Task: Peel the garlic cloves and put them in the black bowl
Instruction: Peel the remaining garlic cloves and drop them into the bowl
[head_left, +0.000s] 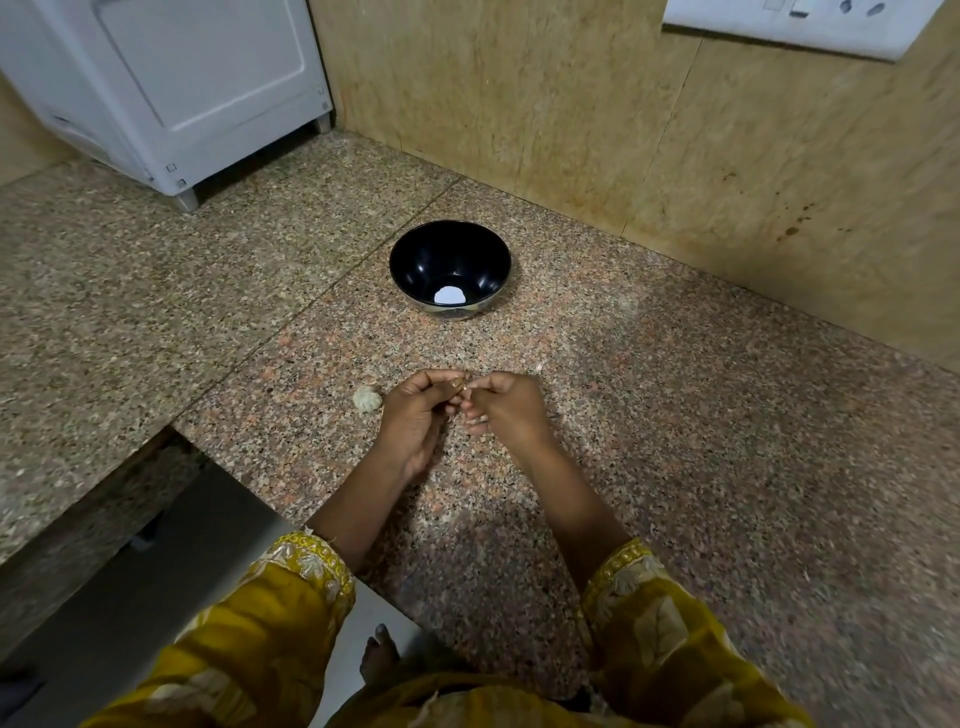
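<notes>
The left hand (415, 421) and right hand (506, 405) meet above the bench (675, 415), fingertips pinching something small, probably a clove (458, 384). A garlic bulb (367, 399) lies just left of them. The bowl (410, 260) stands beyond.

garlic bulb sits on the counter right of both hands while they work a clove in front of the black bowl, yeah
No: the head view shows the garlic bulb left of the left hand, not right of both. The rest holds: that hand and the right hand pinch a clove in front of the black bowl.
</notes>
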